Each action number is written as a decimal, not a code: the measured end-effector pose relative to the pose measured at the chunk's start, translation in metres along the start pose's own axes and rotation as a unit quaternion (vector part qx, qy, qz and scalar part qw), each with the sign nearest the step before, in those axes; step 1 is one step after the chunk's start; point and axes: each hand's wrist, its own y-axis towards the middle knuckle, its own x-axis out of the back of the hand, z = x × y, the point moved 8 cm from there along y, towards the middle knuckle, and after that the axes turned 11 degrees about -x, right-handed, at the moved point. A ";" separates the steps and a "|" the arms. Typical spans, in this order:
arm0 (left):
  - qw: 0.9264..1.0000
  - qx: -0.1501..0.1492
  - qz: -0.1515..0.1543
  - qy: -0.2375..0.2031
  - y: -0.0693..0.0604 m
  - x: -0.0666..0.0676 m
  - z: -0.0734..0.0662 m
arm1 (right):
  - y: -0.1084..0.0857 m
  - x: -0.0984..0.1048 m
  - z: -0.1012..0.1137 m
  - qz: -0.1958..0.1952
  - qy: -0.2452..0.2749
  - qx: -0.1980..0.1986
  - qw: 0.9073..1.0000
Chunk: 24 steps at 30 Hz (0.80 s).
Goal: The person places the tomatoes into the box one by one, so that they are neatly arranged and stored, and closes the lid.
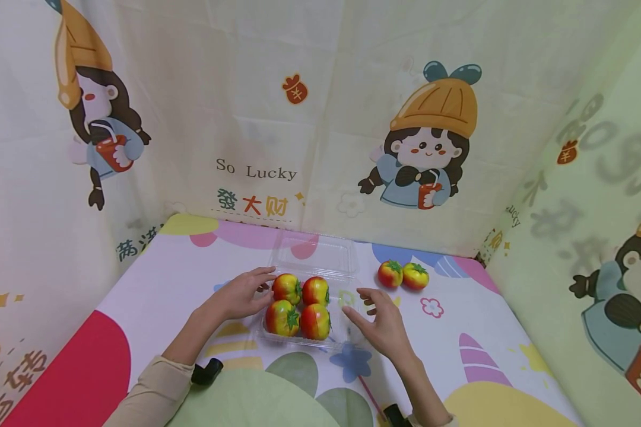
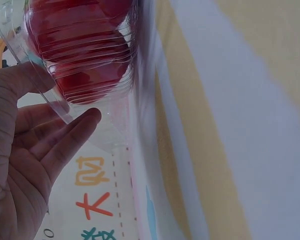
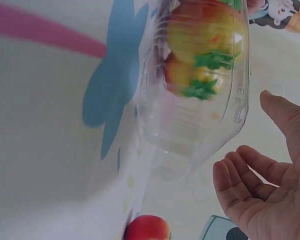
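An open clear plastic container (image 1: 342,333) holds several red-yellow fruits (image 1: 316,321) with green leaves; the right part of its base has no fruit. At its left side is my left hand (image 1: 244,295). In the left wrist view, the thumb and fingers of that hand (image 2: 32,145) pinch the container's rim (image 2: 60,111). My right hand (image 1: 381,325) is just off the right side, fingers bent loosely. The right wrist view shows a gap between this hand (image 3: 267,175) and the container wall (image 3: 185,137), with nothing held.
Two more red-yellow fruits (image 1: 390,274) (image 1: 415,277) sit side by side at the back right of the patterned table (image 1: 438,338). The container's clear lid (image 1: 314,254) lies folded back behind it. Printed cloth (image 1: 331,136) hangs around the table's back and sides.
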 end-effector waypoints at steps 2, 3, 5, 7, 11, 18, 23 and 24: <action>1.000 0.001 0.001 0.001 0.000 0.000 0.000 | 0.001 0.001 -0.002 -0.003 -0.002 -0.003 1.000; 1.000 0.002 0.001 -0.001 0.000 0.000 0.000 | 0.002 0.002 -0.002 -0.005 -0.003 -0.004 1.000; 1.000 0.005 0.001 -0.003 0.000 0.000 0.000 | 0.003 0.004 -0.004 -0.007 -0.004 -0.008 1.000; 1.000 0.006 0.002 -0.003 0.000 0.000 0.000 | 0.005 0.005 -0.006 -0.008 -0.004 -0.010 1.000; 1.000 0.011 0.005 -0.001 0.000 0.000 0.002 | 0.009 0.008 -0.010 -0.017 -0.002 -0.001 1.000; 1.000 0.017 0.008 -0.001 -0.001 -0.002 0.004 | 0.016 0.012 -0.020 -0.028 -0.012 -0.002 1.000; 1.000 0.014 0.008 -0.001 -0.001 -0.001 0.003 | 0.022 0.015 -0.027 -0.033 -0.018 -0.014 0.999; 1.000 0.013 0.007 0.000 -0.001 -0.001 0.002 | 0.023 0.016 -0.028 -0.034 -0.016 -0.014 0.999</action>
